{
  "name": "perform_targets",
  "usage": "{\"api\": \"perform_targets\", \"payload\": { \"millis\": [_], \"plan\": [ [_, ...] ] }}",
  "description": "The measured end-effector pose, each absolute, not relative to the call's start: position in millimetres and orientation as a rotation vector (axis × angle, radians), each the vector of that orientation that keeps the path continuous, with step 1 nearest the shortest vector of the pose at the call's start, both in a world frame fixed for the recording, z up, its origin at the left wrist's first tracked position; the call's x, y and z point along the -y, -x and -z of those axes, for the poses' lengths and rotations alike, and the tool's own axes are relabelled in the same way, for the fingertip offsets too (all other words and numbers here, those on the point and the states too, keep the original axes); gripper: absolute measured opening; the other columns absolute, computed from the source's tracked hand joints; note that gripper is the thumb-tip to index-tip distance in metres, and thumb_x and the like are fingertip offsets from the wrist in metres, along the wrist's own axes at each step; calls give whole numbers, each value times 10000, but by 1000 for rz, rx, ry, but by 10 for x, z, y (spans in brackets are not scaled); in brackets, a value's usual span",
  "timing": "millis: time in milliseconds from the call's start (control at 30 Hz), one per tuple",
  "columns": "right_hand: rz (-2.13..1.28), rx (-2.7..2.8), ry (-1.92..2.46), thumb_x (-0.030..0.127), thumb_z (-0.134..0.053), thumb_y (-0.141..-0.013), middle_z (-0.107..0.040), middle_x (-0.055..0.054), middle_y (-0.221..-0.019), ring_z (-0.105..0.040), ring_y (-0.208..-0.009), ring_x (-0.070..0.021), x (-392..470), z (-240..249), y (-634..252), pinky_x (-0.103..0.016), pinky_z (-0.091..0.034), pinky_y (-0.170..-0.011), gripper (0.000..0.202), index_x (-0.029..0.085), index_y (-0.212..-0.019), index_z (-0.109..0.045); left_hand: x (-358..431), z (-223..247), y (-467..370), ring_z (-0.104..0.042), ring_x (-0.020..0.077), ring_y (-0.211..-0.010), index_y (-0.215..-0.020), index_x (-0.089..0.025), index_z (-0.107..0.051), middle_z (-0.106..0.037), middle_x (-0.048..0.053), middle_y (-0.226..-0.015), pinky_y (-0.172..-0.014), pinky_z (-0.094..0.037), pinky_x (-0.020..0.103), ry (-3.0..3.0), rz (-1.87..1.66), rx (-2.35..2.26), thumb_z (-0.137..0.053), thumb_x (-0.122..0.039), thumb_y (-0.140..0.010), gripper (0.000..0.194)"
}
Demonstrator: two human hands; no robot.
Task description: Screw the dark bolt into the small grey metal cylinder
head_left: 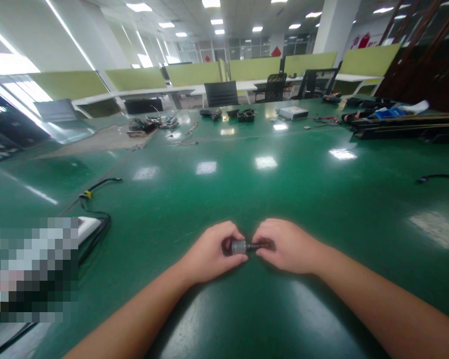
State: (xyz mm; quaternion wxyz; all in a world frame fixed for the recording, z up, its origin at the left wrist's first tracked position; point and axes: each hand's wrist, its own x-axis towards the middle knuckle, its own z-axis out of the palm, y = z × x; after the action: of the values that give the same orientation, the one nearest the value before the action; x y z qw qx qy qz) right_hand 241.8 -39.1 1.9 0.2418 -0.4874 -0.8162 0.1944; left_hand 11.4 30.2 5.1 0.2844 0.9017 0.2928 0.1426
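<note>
Near the front of the green table, my left hand is closed around a small grey metal cylinder, thumb below and fingers above. A thin dark rod, which looks threaded, runs out of the cylinder's right end along the same line. My right hand pinches that rod between thumb and fingers, and its far end is hidden in the grip. Only a narrow gap separates the two hands. Both are low over the tabletop, with the piece held level.
At the left, a black cable with a yellow tag lies beside a blurred-out object. Another cable is at the right. Farther back are tangled wires, black tools, a white box and long dark strips.
</note>
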Motion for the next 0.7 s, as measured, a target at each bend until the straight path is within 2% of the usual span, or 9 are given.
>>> {"api": "perform_targets", "payload": {
  "millis": [700],
  "plan": [
    [-527,2273,1402,176,-698,-819,-663,-12,-827,-558,-770,-156,409,-77,-2520,-278,-394,-704,57,200,-871,-698,-293,-85,-127,-540,153,-722,-923,-187,-627,-600,2,-829,-659,-408,255,-2404,-391,-789,-760,-275,-777,215]
  ]
}}
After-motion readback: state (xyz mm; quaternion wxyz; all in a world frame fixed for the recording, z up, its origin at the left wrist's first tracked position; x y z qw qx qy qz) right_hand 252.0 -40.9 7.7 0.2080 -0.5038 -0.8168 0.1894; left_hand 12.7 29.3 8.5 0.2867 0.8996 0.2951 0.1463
